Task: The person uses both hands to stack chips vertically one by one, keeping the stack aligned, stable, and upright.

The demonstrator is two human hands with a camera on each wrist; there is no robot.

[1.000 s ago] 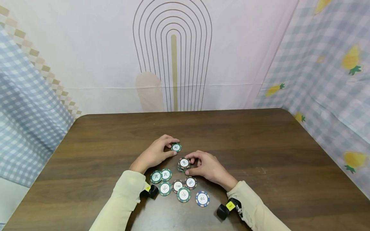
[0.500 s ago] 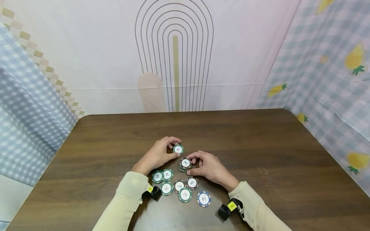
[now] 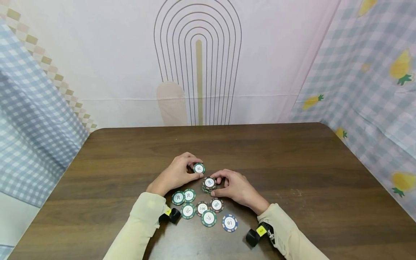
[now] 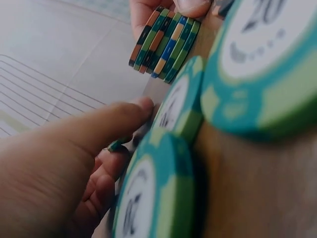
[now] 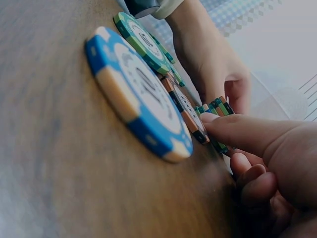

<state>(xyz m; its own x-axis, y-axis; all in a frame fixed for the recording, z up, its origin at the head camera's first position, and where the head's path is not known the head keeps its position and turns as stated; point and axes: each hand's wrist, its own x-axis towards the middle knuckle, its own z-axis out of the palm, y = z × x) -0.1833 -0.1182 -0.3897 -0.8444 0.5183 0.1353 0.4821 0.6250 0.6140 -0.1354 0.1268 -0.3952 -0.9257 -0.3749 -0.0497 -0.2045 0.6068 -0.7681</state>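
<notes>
My left hand pinches a green-and-white poker chip marked 20 between thumb and fingers. In the left wrist view only a sliver of that chip's edge shows under the thumb. Just right of and nearer than it stands a short stack of poker chips, topped by a black-and-brown one. My right hand holds this stack from the right, index finger at its far side and thumb at its near side. Green, black-brown and blue edges show on the stack in the left wrist view.
Loose chips lie flat nearer me: several green ones, two black-brown ones, some overlapping, and a blue one at the right. All are on a brown wooden table. A patterned cloth hangs behind its far edge.
My left hand has brought the green chip slightly toward me, a little closer to the stack's level. The right hand stays at the stack. The head view has shifted slightly.
</notes>
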